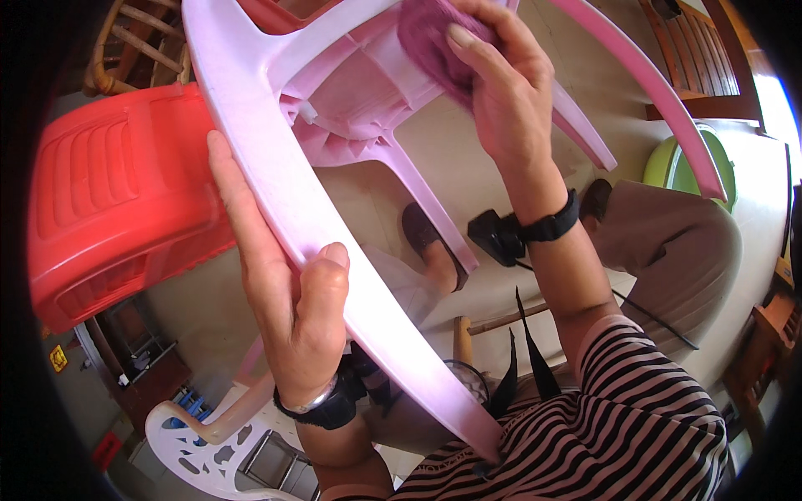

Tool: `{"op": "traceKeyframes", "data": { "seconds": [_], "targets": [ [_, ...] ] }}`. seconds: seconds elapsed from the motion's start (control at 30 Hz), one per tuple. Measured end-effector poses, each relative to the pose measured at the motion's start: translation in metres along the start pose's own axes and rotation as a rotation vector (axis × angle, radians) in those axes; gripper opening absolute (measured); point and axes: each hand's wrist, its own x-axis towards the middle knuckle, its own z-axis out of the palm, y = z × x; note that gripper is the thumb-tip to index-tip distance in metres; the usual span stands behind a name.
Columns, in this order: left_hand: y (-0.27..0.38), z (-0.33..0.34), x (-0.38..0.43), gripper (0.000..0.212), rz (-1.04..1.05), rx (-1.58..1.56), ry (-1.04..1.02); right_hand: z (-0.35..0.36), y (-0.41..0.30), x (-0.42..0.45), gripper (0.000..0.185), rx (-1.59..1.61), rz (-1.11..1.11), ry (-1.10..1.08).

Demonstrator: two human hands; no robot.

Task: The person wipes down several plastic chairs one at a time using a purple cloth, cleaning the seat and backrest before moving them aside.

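Observation:
A pink plastic chair (338,219) lies tipped before me, its underside and legs showing. My left hand (294,300) grips the edge of its long, wide leg at the centre left, thumb on the face and fingers along the outer edge. In my right hand (510,81) is a bunched purple cloth (438,50), held near the chair's underside at the upper middle. Whether the cloth touches the plastic I cannot tell. Black straps with small devices sit on both wrists.
Red plastic stools or chairs (125,188) stand stacked at the left. A white chair with a cut-out back (219,457) is at the lower left, a bamboo chair (144,37) at the upper left. A green basin (664,163) and wooden furniture (695,56) are at the right.

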Motion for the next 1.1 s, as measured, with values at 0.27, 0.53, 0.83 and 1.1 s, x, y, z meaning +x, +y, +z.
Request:
{"op": "traceKeyframes", "data": {
  "seconds": [0.27, 0.53, 0.83, 1.1],
  "targets": [
    [0.008, 0.004, 0.007, 0.098, 0.037, 0.003, -0.048, -0.035, 0.125, -0.005, 0.038, -0.824, -0.180, 0.060],
    [0.006, 0.008, 0.012, 0.104, 0.066, -0.012, 0.016, -0.135, 0.221, -0.019, 0.011, -0.328, 0.621, 0.038],
    [0.000, 0.004, 0.008, 0.107, 0.033, -0.023, 0.093, -0.078, 0.049, 0.033, 0.041, 0.059, 0.120, 0.161],
    [0.006, 0.008, 0.013, 0.107, 0.020, -0.014, 0.060, -0.152, 0.171, 0.049, 0.043, -0.588, 0.041, 0.126]
  ]
}}
